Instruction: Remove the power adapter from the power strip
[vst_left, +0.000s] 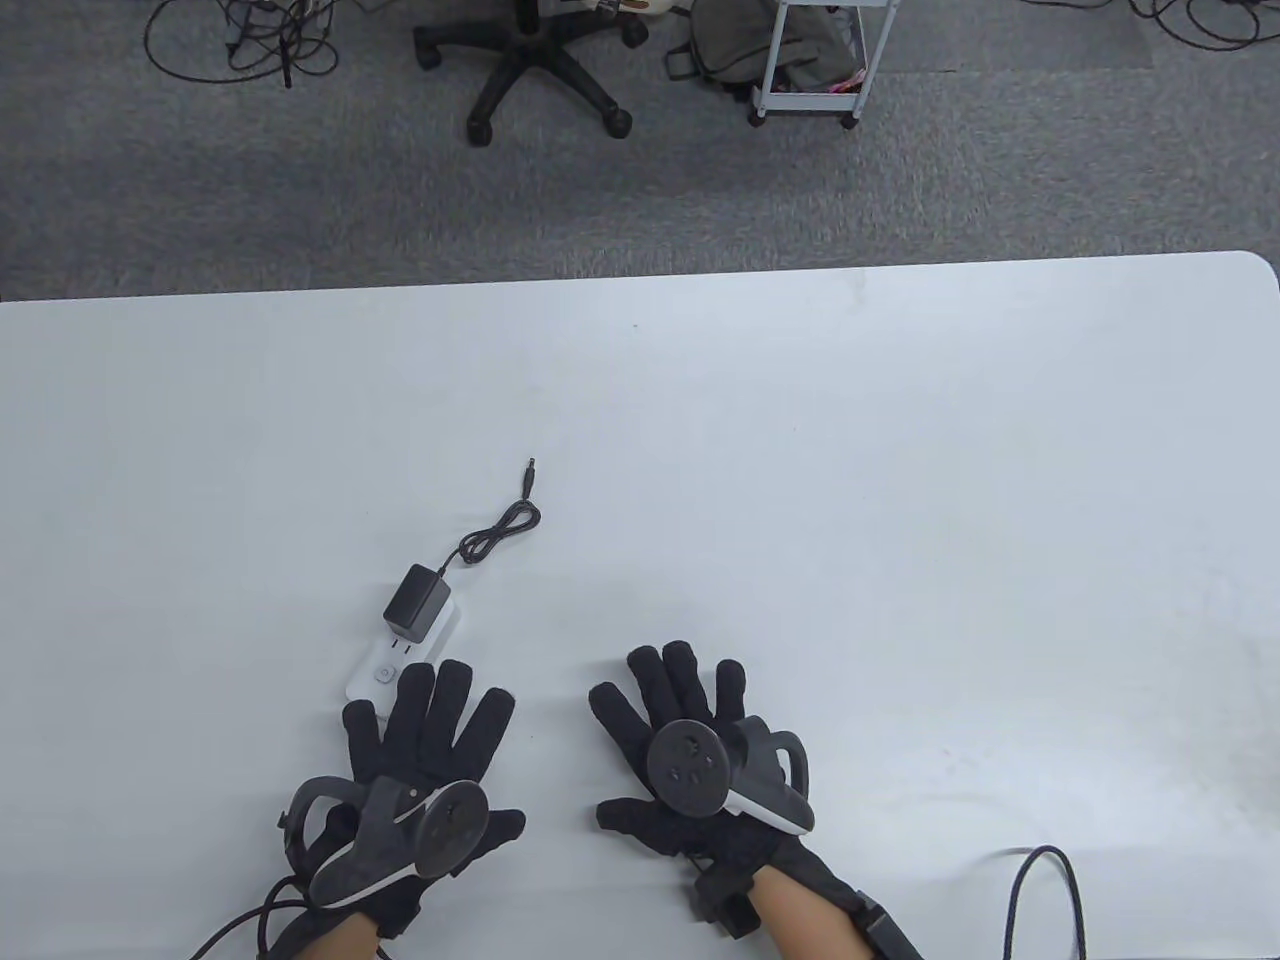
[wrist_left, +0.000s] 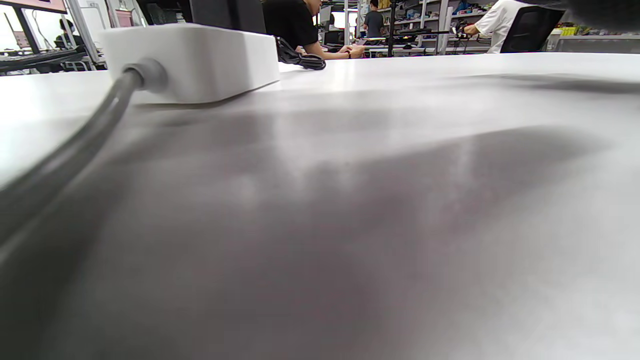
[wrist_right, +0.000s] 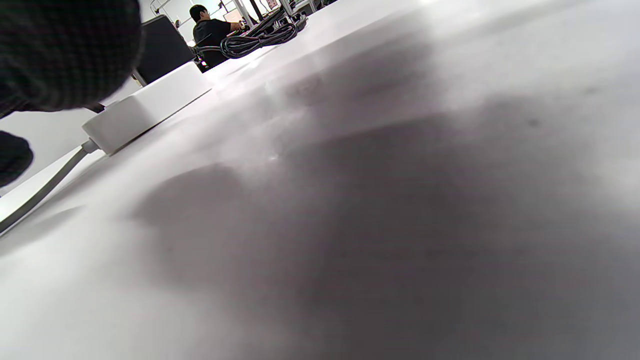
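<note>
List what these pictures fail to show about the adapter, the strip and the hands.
- Power strip: near end hidden under left hand, table view.
- Power adapter: prongs hidden by its body; cropped by left wrist view's top edge.
- Right hand: only a blurred dark edge, right wrist view.

You're wearing black gloves on your left hand (vst_left: 425, 765) and right hand (vst_left: 690, 760), each carrying a dark grey tracker (vst_left: 395, 830) with a white edge showing. The power adapter (vst_left: 417, 604) and its cable (vst_left: 500, 530) are showing black, sitting against the white power strip (vst_left: 395, 660), whose own cord (wrist_left: 75, 150) is looking grey. The table (vst_left: 800, 480) is reading plain white, and the carpet (vst_left: 300, 200) beyond it is showing speckled grey.
</note>
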